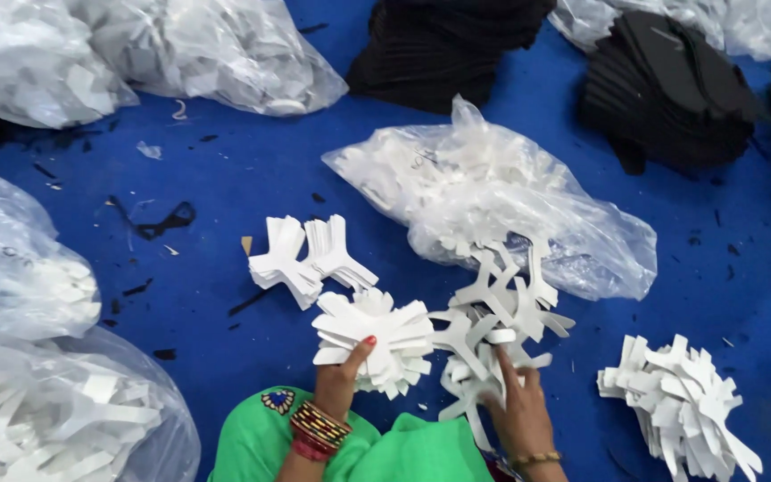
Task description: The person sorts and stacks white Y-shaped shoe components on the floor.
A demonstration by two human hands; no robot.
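Down near my lap, my left hand (343,368) is closed around a fanned stack of white cut-outs (377,339), thumb pressed on the near face, fingers hidden behind, so the stack stands splayed like a flower just above the blue floor (252,178). To its right, my right hand (518,406) lies flat and mostly open on the loose pile of white pieces (493,312), one finger stretched up onto a piece; I cannot tell if anything is actually pinched under it. That pile spills out of the mouth of the clear bag (501,201) farther off. A finished stack (310,259) sits to the far left of my hands, another heap of pieces (680,406) lies well to the right. Risk as I see it: the stack in my left hand is already fanning, so a loose thumb could let the arms slide and the whole lot scatter. The loose pieces interlock with their prongs, so lifting one may drag neighbours along or bend a thin arm. Black scraps (167,219) dot the floor and could get caught between white layers. The bag's slack plastic may sag over the pile and hide pieces.
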